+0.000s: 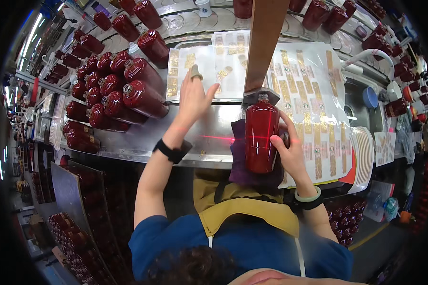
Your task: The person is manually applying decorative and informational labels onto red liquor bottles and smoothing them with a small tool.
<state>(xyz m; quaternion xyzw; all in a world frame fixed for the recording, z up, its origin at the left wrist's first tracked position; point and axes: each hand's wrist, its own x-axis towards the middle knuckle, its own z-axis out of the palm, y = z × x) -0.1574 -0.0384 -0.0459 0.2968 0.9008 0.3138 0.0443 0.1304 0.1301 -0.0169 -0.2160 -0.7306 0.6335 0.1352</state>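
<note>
A dark red glass bottle (261, 142) rests on a purple cloth (238, 154) at the table's front edge, its neck pointing away from me. My right hand (290, 151) is wrapped round its right side. A thin red light line crosses the bottle and the metal tabletop. My left hand (195, 99) reaches over a white sheet of gold labels (174, 78), thumb spread and fingers stretched, with a beige finger cot (196, 72) on one finger. I see nothing held in it. Its fingertips are close to a gold label (190, 60).
An upright brown post (264, 42) rises just beyond the bottle. Several red bottles (140, 97) stand on the left; more ride a curved conveyor (195, 21) at the back. Right of the post lie larger label sheets (314, 109), then a sink (359, 99) with a blue bowl (370, 97).
</note>
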